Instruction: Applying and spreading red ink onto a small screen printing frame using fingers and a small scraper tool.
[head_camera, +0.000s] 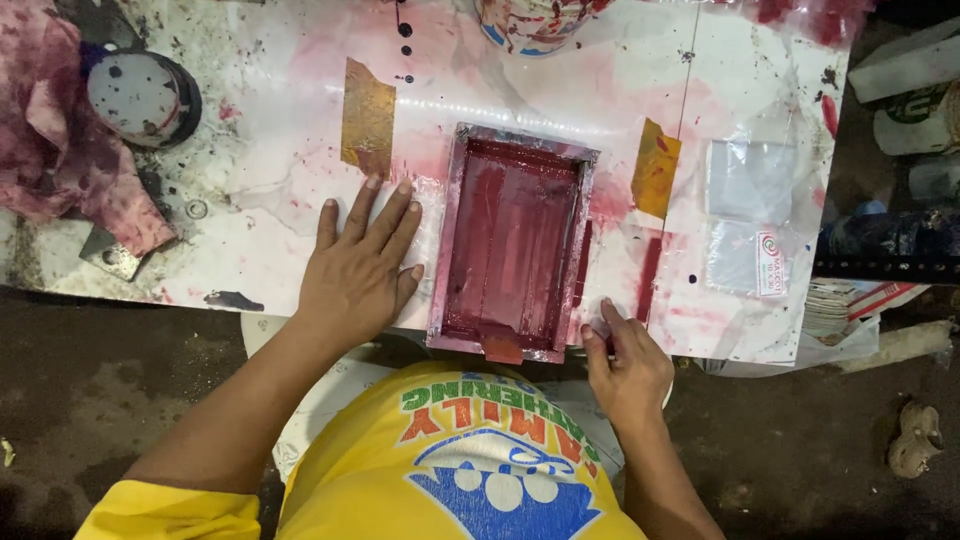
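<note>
Left hand (358, 270) flat beside frame (512, 245).

small screen-printing workshop, by the look of it. a white work table (250, 160) is stained throughout with red and pink ink. a small framed printing screen (512, 245), soaked in red, is laid flat on it, with strips of brown tape (367, 115) stuck alongside. an ink-splashed pot (530, 20) and a stained rag (60, 130) are kept at the edges. clear plastic bags (750, 215) are stacked to one side. bare, dirty floor (100, 380) is seen below.
</note>
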